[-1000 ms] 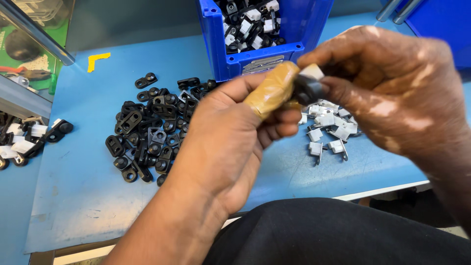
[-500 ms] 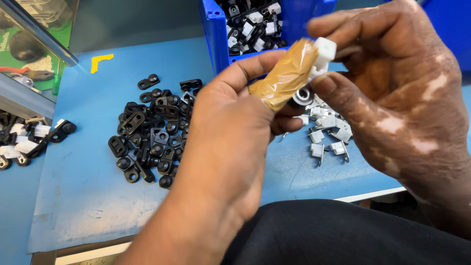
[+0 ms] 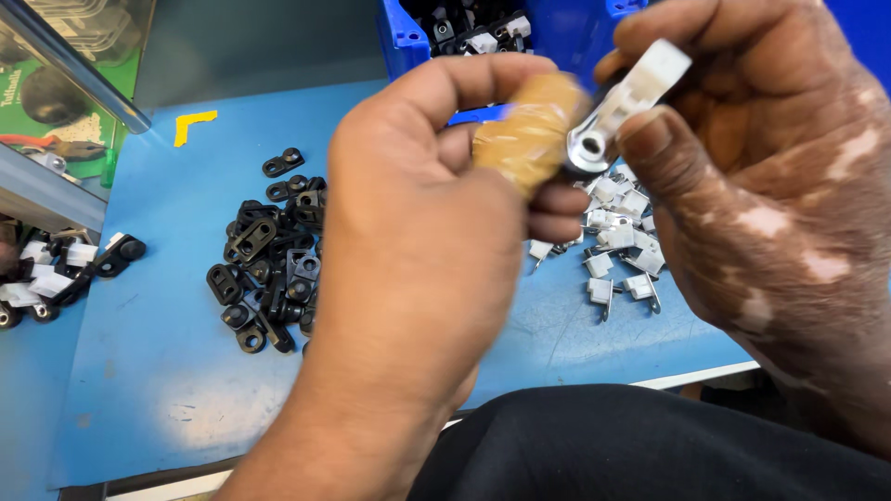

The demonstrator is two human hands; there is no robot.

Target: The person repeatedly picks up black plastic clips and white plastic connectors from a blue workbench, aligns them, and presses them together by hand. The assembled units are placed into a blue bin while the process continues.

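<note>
My left hand (image 3: 418, 250) is raised close to the camera, its thumb wrapped in tan tape (image 3: 529, 139), and it pinches the black end of a small part. My right hand (image 3: 770, 186) grips the same part (image 3: 617, 111), a white plastic clip with a metal ring end, between thumb and fingers. Below the hands a pile of black plastic pieces (image 3: 269, 269) lies on the blue table (image 3: 167, 371). A smaller pile of white clips with metal tabs (image 3: 622, 250) lies under my right hand.
A blue bin (image 3: 483, 37) holding assembled black-and-white parts stands at the back. More assembled parts (image 3: 56, 274) lie at the left edge. A yellow corner mark (image 3: 193, 125) is on the table, and a metal rail (image 3: 74, 65) crosses the upper left.
Both hands have risen toward the camera with the part. The white clip now sticks up and out from between the fingers, and the metal ring end shows.
</note>
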